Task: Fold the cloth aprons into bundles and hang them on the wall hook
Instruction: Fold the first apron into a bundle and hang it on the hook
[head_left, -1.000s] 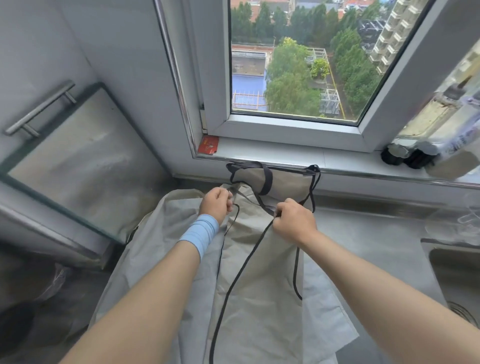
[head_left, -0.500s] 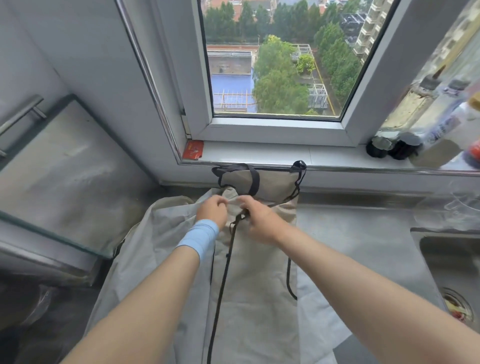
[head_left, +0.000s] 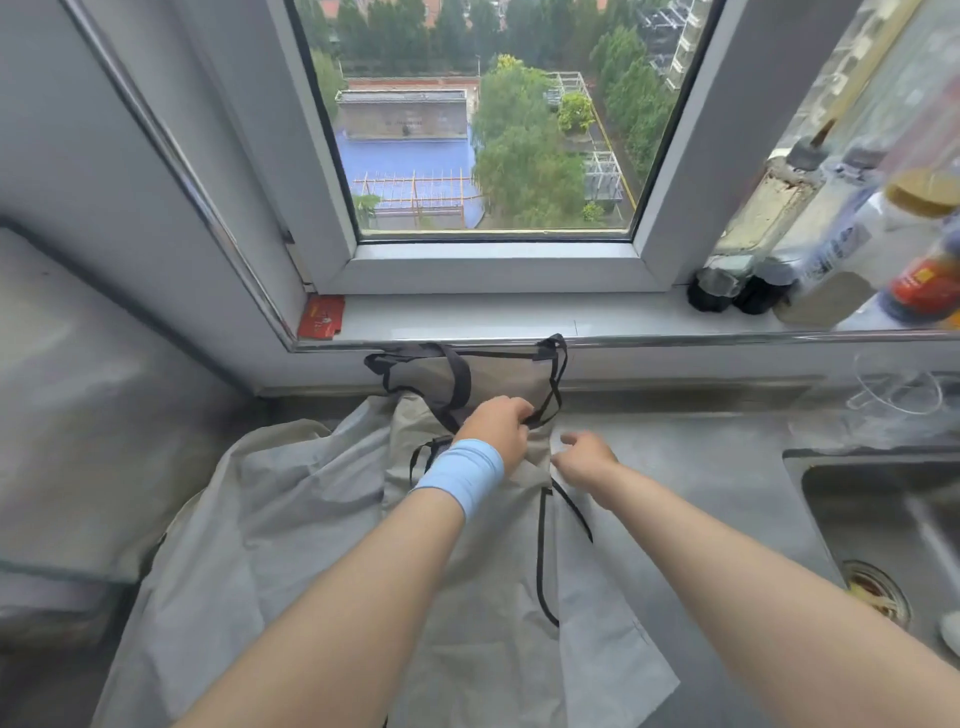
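A beige apron (head_left: 493, 561) with black straps lies lengthwise on the steel counter, and its bib (head_left: 506, 371) leans against the wall under the window sill. A paler grey cloth (head_left: 291, 519) is spread beneath it and out to the left. My left hand (head_left: 498, 426), with a light blue wristband, reaches across the apron below the bib and grips a black strap (head_left: 553, 395) near the right corner. Just right of it, my right hand (head_left: 584, 457) sits at the apron's right edge with thumb and fingers apart; a loose black strap (head_left: 540, 561) trails below it.
A steel sink (head_left: 878, 499) with a drain (head_left: 872, 592) lies at the right. Bottles (head_left: 852, 249) crowd the right end of the sill, and a red card (head_left: 322, 317) lies at its left end. A glass panel (head_left: 78, 415) stands at the left, and a clear glass item (head_left: 893, 389) sits by the wall.
My left hand crossed to the right and took the black strap near the bib's right corner. My right hand let go at the middle and moved to the apron's right edge.
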